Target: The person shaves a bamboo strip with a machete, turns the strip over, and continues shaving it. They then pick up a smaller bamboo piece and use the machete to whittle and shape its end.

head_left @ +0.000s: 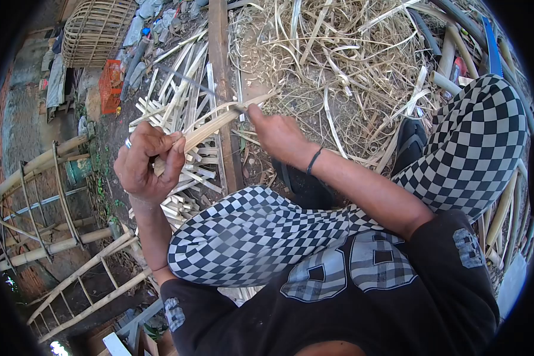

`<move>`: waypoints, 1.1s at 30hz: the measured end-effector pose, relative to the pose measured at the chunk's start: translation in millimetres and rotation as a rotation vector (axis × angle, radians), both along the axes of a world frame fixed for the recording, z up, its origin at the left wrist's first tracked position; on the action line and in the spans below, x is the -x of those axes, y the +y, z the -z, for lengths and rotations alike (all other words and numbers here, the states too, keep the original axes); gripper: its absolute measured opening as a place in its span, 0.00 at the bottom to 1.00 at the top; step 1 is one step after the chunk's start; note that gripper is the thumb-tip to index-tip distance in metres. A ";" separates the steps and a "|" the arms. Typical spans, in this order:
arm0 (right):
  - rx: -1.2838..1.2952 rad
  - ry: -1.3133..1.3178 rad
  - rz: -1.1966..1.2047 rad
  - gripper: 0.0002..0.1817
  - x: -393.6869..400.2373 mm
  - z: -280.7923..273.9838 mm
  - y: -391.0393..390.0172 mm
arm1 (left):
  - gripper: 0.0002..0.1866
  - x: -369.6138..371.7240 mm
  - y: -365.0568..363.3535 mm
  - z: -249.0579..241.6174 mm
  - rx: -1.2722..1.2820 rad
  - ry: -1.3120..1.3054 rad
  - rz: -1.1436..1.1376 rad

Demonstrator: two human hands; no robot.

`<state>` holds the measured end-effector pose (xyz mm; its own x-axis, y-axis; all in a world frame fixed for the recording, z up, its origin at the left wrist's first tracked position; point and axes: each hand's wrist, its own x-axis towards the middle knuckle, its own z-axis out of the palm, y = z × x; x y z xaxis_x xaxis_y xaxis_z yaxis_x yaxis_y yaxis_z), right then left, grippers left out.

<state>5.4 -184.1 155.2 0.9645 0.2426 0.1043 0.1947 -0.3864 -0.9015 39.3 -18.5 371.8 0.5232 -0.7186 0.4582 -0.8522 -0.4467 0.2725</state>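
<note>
My left hand (149, 157), a ring on one finger, is closed in a pinch on the near end of a pale bamboo strip (206, 130). The strip slants up to the right, its far end over the wooden beam. My right hand (279, 133), with a dark band at the wrist, is wrapped round the handle of a knife. The thin grey knife blade (191, 82) points up and left, crossing the strip near my right fist. Part of the handle is hidden by my fingers.
A long wooden beam (230, 148) lies in front of me. Cut bamboo sticks (181, 98) are piled to its left, curled shavings (338, 65) to its right. A woven basket (98, 32), an orange crate (110, 86) and bamboo ladder-like frames (89, 285) stand on the left.
</note>
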 end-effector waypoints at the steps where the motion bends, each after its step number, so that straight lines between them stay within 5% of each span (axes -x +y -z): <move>1: 0.014 0.053 0.017 0.14 -3.3 15.9 -0.7 | 0.09 -0.5 1.9 0.8 0.006 -0.005 -0.022; 8: 0.097 0.007 -0.033 0.19 1.6 -35.4 -7.5 | 0.09 -9.4 10.6 4.3 0.018 0.015 -0.062; 11: -0.025 -0.129 -0.003 0.18 4.4 -17.3 5.8 | 0.10 -1.5 9.4 3.0 -0.003 0.026 -0.115; 15: 0.184 0.184 0.055 0.18 -9.3 65.1 -16.3 | 0.06 4.1 7.8 -3.8 -0.079 0.039 -0.092; 18: 0.289 0.331 0.083 0.18 1.5 75.2 -18.2 | 0.06 -1.8 6.1 2.5 -0.029 0.018 0.007; 24: 0.006 0.332 0.098 0.12 -0.1 31.9 -12.5 | 0.08 -7.1 13.5 -2.7 0.014 -0.033 -0.089; 31: -0.070 0.287 0.151 0.13 -3.5 53.0 -9.7 | 0.13 -3.7 -0.2 -8.4 0.012 -0.048 -0.172; 33: -0.265 0.485 0.135 0.17 -6.0 27.1 -18.2 | 0.16 -3.0 -6.0 -9.5 -0.008 -0.096 -0.173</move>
